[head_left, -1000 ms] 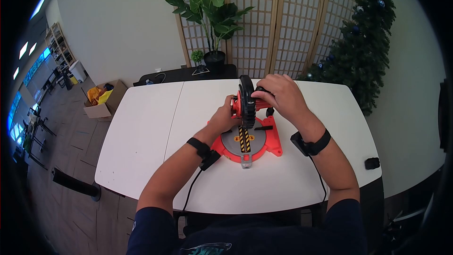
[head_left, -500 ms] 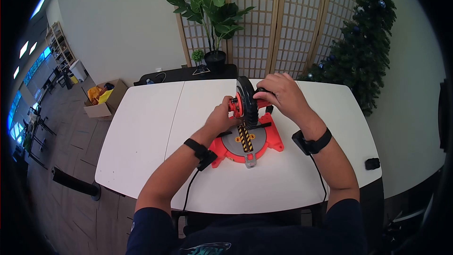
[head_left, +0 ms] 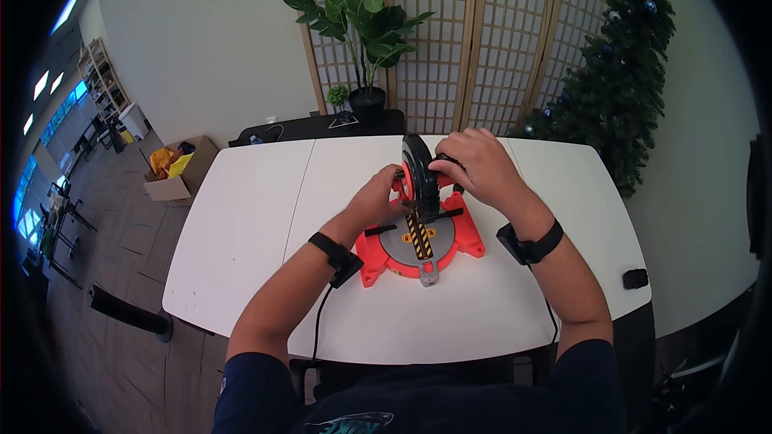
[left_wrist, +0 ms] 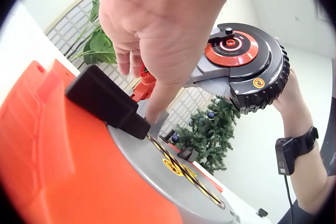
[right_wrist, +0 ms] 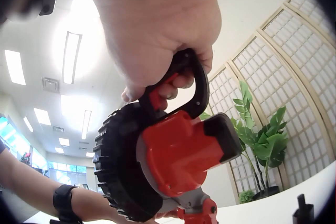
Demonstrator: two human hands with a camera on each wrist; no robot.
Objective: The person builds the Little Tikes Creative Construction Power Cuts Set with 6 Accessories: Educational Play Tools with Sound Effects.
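Toy miter saw [head_left: 430, 207] stood near the middle of the white worktop [head_left: 547, 297], its head up over the base. The hands were apart, both at the saw. Right hand [head_left: 482, 162] was curled round the black D-handle [right_wrist: 199, 85], fingers through the loop by the red trigger [right_wrist: 155, 99]. Left hand [head_left: 376, 197] reached in behind the left black fence [left_wrist: 105, 100], at the red hinge [right_wrist: 202, 213]; fingertips partly hidden, so I couldn't tell whether it gripped or only touched.

Step in hand looked like working the head on its hinge. Doing it well, I judged, meant steering from the handle along the hinge's own arc, no sideways twist, with the left hand bracing low so the base wouldn't slide or tip. Left fingers sat near the pivot and likely wanted to be out of its gap before any downstroke.

Look: orange-red plastic base [left_wrist: 89, 176], round grey turntable [head_left: 445, 245], yellow-and-black hazard strip [head_left: 419, 237] down its middle. Blade guard [right_wrist: 118, 166] was black, ribbed round the rim like a tyre, with a red disc label [left_wrist: 231, 50] on one face. Motor housing [right_wrist: 176, 153] red, with a black block [right_wrist: 223, 139] at its end.
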